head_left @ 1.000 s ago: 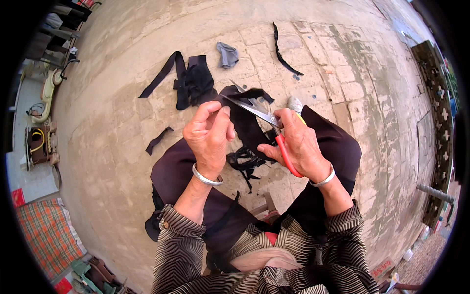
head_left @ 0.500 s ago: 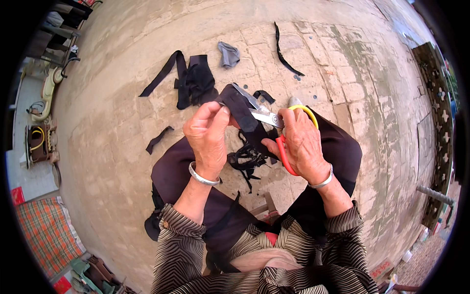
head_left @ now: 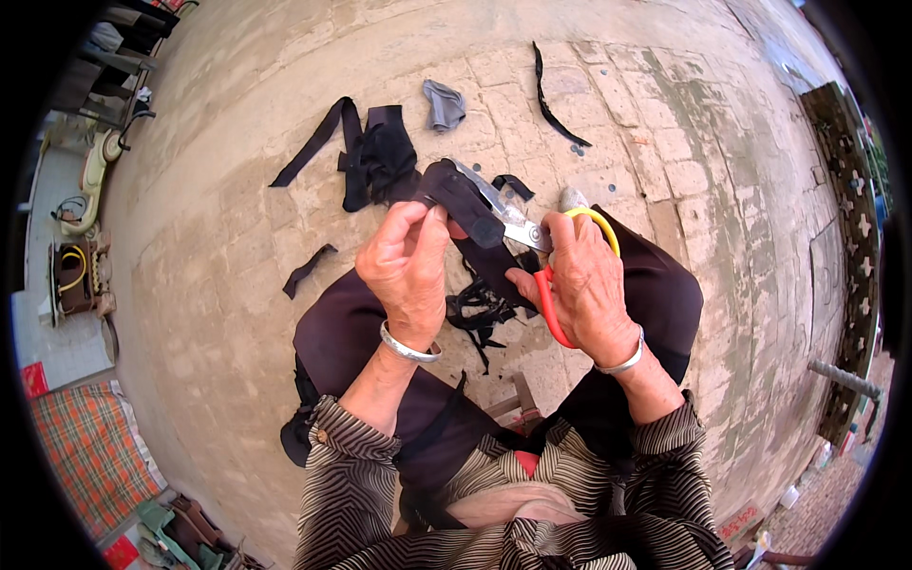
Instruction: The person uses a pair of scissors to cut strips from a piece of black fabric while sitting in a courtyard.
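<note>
My left hand (head_left: 404, 271) pinches a dark cloth strip (head_left: 465, 211) between thumb and fingertips, holding it up in front of me. In my right hand (head_left: 587, 285) is a pair of scissors (head_left: 525, 234) with one yellow and one red handle loop. Their metal blades point up and left at the strip; one blade shows along its far edge, and the cloth hides part of the other. The strip's lower length hangs down toward the right hand. Below it, a tangle of black scraps (head_left: 480, 309) lies on the ground between my knees.
Black cloth pieces (head_left: 388, 152), a grey cloth (head_left: 444, 104), a thin black strip (head_left: 543, 95) and a small scrap (head_left: 309, 271) lie on the brick paving (head_left: 237, 228). A plaid cloth (head_left: 95, 456) is at the left; a dark perforated border (head_left: 845, 228) runs along the right.
The cloth has shifted slightly over the scissors, covering more of the nearer blade. My left hand has moved a little to the right, still pinching the strip.
</note>
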Available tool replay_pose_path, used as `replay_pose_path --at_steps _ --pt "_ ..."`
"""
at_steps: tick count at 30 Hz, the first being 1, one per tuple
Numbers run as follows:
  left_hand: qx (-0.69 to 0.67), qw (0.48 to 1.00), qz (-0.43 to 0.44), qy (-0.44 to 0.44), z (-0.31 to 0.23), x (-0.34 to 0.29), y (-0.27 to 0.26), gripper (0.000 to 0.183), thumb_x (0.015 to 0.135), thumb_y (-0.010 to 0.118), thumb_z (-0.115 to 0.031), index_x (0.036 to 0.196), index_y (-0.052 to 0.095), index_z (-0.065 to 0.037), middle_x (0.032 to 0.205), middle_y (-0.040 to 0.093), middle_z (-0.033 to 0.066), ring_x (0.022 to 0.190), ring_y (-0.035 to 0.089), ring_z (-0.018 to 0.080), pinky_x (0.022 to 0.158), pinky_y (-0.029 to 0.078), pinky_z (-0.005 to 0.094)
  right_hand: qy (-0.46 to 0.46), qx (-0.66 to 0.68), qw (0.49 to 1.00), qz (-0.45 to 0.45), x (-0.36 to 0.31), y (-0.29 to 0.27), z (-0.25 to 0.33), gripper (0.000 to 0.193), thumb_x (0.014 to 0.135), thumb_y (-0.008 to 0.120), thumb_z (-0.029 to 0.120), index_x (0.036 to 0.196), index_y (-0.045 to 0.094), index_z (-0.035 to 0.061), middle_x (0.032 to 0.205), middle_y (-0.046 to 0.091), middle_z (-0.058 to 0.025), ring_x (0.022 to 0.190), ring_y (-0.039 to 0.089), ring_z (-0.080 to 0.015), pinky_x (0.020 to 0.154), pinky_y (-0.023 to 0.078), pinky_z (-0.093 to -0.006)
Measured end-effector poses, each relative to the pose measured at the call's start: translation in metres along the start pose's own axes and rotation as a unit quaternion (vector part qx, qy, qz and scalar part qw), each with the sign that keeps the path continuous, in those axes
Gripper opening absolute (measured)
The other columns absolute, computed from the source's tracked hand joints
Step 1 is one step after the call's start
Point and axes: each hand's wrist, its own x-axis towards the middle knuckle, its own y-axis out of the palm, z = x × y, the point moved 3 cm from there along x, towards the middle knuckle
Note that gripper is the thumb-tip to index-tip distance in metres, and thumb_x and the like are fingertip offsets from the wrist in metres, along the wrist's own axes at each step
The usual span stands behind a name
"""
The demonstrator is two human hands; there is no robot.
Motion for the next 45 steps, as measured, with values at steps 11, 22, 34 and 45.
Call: replay_pose_path --at_steps 11,22,34,45 --pt "0.059 0.995 0.007 0.084 -0.001 -0.004 0.008 0.01 0.088 0.065 0.002 0.079 0.06 0.004 0.072 0.062 0.0017 0.061 0.055 0.0044 0.055 0.04 0.0193 0.017 0.007 1.0 0.025 0.001 -0.001 0.006 0.051 0.076 0.079 0.03 0.105 0.048 0.0021 0.088 0.05 -0.0187 0.081 0.055 -0.036 0.066 0.045 -0.0432" --pt "-0.026 1.0 0.011 0.001 -0.003 -0.005 0.005 0.008 0.088 0.063 0.003 0.08 0.06 0.004 0.072 0.059 0.0015 0.061 0.064 0.0133 0.058 0.047 0.0231 0.045 0.074 0.992 0.088 0.0 -0.001 -0.007 0.045 0.087 0.07 0.036 0.105 0.045 0.0029 0.088 0.054 -0.0208 0.082 0.057 -0.0387 0.068 0.046 -0.0459" --pt "0.066 0.996 0.033 0.045 0.011 -0.003 -0.004 0.006 0.084 0.066 0.005 0.083 0.06 0.003 0.074 0.058 -0.0008 0.062 0.053 0.0056 0.055 0.041 0.0209 0.055 0.374 0.916 -0.137 0.016 -0.013 -0.025 0.041 0.079 0.074 -0.002 0.109 0.047 0.0043 0.089 0.06 -0.0045 0.075 0.058 -0.0094 0.066 0.049 -0.026" --pt "0.192 0.954 0.141 0.181 0.005 -0.018 0.027 0.01 0.08 0.068 0.009 0.086 0.063 0.004 0.075 0.061 0.0076 0.062 0.058 0.0132 0.057 0.046 0.0253 0.064 0.362 0.927 -0.073 0.019 0.013 0.002 0.04 0.076 0.07 -0.003 0.107 0.046 0.0033 0.085 0.059 -0.0095 0.072 0.061 -0.0198 0.066 0.051 -0.0315"
